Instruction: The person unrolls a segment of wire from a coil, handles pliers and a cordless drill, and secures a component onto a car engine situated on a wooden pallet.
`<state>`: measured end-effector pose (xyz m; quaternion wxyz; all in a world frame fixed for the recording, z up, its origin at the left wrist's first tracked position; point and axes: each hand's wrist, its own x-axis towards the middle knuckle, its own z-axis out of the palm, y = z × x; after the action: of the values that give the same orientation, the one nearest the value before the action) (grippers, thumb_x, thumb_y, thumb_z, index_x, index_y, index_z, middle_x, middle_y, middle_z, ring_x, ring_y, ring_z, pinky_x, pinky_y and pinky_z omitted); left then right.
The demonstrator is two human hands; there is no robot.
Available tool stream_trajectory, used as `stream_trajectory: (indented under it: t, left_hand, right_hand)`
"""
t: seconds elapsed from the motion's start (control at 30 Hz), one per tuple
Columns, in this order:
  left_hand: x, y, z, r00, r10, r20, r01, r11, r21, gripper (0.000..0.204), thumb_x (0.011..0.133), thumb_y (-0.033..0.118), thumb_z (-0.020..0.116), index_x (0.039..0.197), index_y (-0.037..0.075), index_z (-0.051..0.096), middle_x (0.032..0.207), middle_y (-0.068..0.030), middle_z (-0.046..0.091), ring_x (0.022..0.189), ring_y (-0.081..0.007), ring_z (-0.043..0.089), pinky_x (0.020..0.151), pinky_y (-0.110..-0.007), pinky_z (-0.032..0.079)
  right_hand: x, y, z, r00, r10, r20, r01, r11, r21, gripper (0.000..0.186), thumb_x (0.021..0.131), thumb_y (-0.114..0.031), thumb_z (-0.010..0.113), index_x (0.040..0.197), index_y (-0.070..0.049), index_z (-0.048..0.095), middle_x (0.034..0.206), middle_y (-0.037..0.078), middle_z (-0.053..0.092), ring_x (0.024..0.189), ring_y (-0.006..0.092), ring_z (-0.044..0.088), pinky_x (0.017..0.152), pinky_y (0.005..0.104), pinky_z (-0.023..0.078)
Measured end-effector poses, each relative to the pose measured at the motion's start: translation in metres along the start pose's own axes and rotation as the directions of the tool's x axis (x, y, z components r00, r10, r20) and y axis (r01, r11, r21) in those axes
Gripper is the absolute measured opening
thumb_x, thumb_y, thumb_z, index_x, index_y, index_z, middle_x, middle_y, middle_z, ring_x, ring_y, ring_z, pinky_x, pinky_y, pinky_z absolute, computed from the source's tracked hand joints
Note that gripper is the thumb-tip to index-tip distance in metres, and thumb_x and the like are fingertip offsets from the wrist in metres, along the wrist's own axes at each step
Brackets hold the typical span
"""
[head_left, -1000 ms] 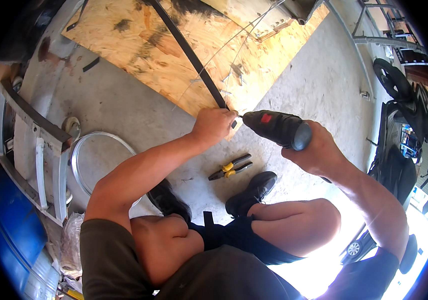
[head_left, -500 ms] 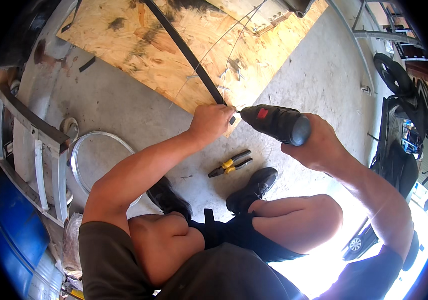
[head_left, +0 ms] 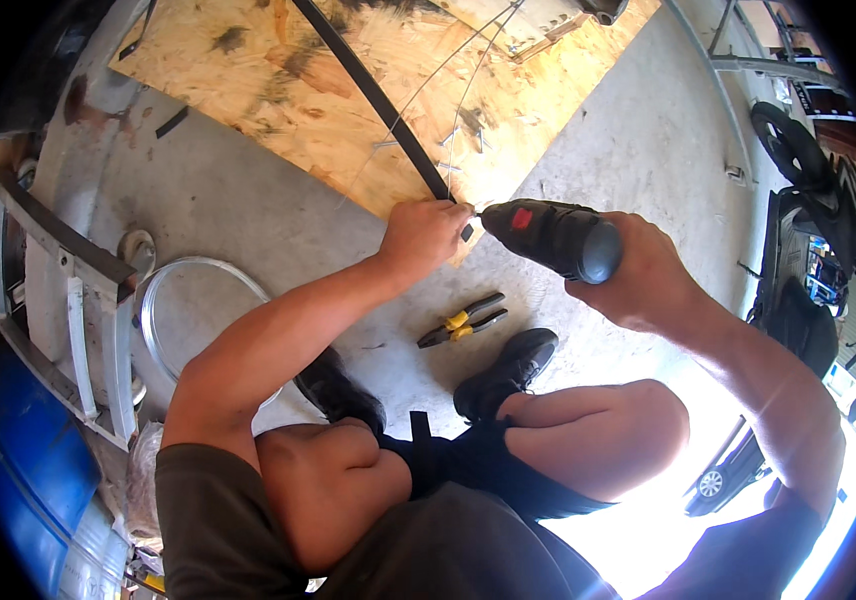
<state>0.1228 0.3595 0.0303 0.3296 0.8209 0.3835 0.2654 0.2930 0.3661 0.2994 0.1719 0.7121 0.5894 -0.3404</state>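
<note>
My right hand (head_left: pixel 638 275) is wrapped round the grip of a black power drill (head_left: pixel 548 238) with a red patch on its side. The drill's front end points left, right up to my left fingertips. My left hand (head_left: pixel 428 238) is closed on the near end of a long black metal bar (head_left: pixel 373 95), which runs up and left over a wooden board (head_left: pixel 278 110). What else the left fingers pinch at the drill's tip is too small to make out. Two thin wires (head_left: pixel 460 95) lie across the board beside the bar, with several small screws or rivets (head_left: pixel 481 140) near them.
Pliers (head_left: pixel 463 321) with yellow and black handles lie on the concrete floor before my shoes. A coil of silvery wire (head_left: pixel 153 320) and a grey metal frame (head_left: pixel 73 290) are at left, near a blue drum (head_left: pixel 23 470). A motorbike (head_left: pixel 798 260) stands at right.
Both hands, the bar and the drill stay nearly in place. The drill's front end has shifted very slightly; the whole picture has moved a little.
</note>
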Motion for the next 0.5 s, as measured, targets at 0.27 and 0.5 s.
stream_trajectory:
  t: [0.27,0.5]
  left_hand:
    - [-0.016,0.025,-0.022,0.976,-0.215,-0.030,0.205,0.960,-0.188,0.027,0.086,0.017,0.070,0.110,0.006,0.062,0.098,-0.0138,0.068,0.087,-0.0307,0.068,0.068,-0.042,0.052]
    - [-0.007,0.113,-0.058,0.902,0.059,-0.427,-0.309,0.780,-0.544,0.096,0.074,0.034,0.089,0.145,0.000,0.034,0.145,-0.0286,0.041,0.135,-0.0461,0.043,0.111,-0.054,0.036]
  right_hand:
    - [-0.003,0.008,0.011,0.998,-0.058,-0.014,0.057,0.998,-0.027,0.046,0.073,-0.012,0.077,0.119,-0.011,0.069,0.095,0.017,0.074,0.094,0.0354,0.071,0.087,0.0427,0.055]
    - [0.001,0.010,0.009,1.000,0.001,0.008,-0.001,1.000,0.000,0.045,0.071,-0.011,0.081,0.114,-0.006,0.068,0.097,0.017,0.073,0.095,0.0348,0.071,0.085,0.0421,0.056]
